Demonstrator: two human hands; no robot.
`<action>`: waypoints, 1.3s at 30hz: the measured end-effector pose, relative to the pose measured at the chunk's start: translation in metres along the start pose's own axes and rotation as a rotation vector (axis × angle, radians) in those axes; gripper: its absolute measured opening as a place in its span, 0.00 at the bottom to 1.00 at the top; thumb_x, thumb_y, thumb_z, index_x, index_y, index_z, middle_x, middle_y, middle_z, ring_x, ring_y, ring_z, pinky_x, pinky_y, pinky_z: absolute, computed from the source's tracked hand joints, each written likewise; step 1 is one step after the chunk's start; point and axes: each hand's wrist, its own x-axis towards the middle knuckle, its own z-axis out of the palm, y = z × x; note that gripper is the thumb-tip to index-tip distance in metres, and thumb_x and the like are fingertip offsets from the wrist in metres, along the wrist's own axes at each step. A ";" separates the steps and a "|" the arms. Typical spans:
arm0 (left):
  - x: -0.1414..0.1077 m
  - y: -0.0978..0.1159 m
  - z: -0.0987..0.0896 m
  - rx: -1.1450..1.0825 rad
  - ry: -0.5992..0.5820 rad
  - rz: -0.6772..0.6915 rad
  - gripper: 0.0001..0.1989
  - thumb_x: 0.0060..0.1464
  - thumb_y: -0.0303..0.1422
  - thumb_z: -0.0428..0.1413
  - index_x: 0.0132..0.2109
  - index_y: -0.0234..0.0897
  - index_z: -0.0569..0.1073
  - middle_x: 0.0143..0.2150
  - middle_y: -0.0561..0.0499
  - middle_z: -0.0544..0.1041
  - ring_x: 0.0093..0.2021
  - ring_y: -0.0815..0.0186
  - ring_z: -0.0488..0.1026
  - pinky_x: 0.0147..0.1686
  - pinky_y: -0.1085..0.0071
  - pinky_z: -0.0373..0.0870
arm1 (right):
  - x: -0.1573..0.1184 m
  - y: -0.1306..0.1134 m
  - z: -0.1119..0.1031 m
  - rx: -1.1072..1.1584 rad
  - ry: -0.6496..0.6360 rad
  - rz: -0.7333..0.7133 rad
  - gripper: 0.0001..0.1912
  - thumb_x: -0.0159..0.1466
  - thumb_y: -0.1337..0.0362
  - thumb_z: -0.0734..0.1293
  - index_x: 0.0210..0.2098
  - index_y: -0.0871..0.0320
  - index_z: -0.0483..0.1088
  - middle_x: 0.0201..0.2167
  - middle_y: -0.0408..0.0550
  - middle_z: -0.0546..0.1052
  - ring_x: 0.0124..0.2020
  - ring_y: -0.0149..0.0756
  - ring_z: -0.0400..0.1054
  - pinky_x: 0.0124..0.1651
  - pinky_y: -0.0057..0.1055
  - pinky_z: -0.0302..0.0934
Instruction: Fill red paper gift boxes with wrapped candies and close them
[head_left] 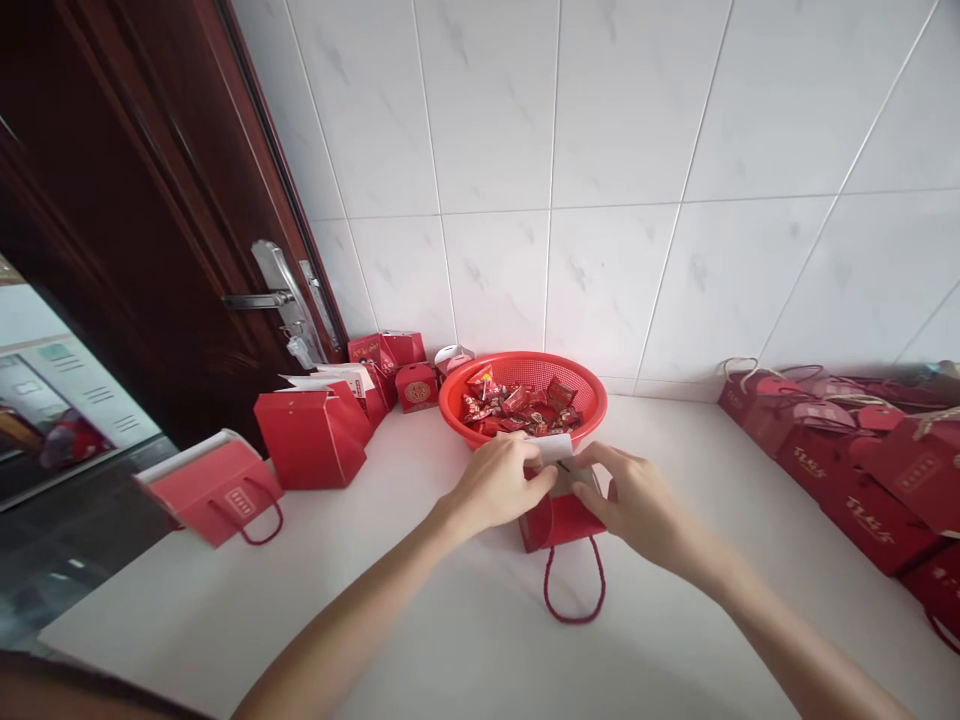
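A small red box point(564, 520) with a dark red cord handle point(574, 618) stands on the white table, in front of a red plastic basket point(598, 405) that holds wrapped candies point(517, 402). The cord loop lies toward me. My left hand point(504, 482) has its fingers closed at the left of the box's pale top flap point(553, 447). On the other side, my right hand point(628, 497) has fingers curled on the box's upper right edge. Part of the box's opening is hidden by my fingers.
Red boxes point(307, 440) stand at the left, one tilted point(217, 490) near the table's left edge. Filled rows of red boxes point(874, 520) line the right side. Behind are a tiled wall point(615, 270) and a dark door point(165, 180) with a metal handle.
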 end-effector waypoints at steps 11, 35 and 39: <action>-0.004 -0.030 -0.030 -0.363 -0.575 -0.126 0.48 0.41 0.37 0.68 0.70 0.41 0.62 0.68 0.43 0.67 0.55 0.50 0.74 0.47 0.65 0.72 | -0.002 0.016 -0.019 -0.201 -0.188 -0.324 0.22 0.64 0.74 0.57 0.49 0.52 0.75 0.68 0.52 0.63 0.64 0.49 0.63 0.56 0.46 0.67; 0.005 -0.042 -0.028 -0.317 -0.639 -0.182 0.55 0.35 0.41 0.73 0.70 0.46 0.60 0.60 0.46 0.75 0.55 0.53 0.74 0.51 0.66 0.69 | -0.010 0.008 -0.041 -0.100 -0.299 -0.262 0.18 0.65 0.45 0.67 0.36 0.53 0.77 0.52 0.52 0.77 0.57 0.49 0.69 0.54 0.41 0.65; 0.007 -0.045 -0.026 -0.352 -0.637 -0.169 0.55 0.37 0.42 0.73 0.71 0.47 0.58 0.58 0.47 0.77 0.55 0.54 0.74 0.53 0.65 0.68 | -0.008 0.014 -0.042 -0.171 -0.310 -0.135 0.26 0.63 0.38 0.63 0.44 0.52 0.77 0.49 0.52 0.78 0.51 0.51 0.72 0.46 0.40 0.68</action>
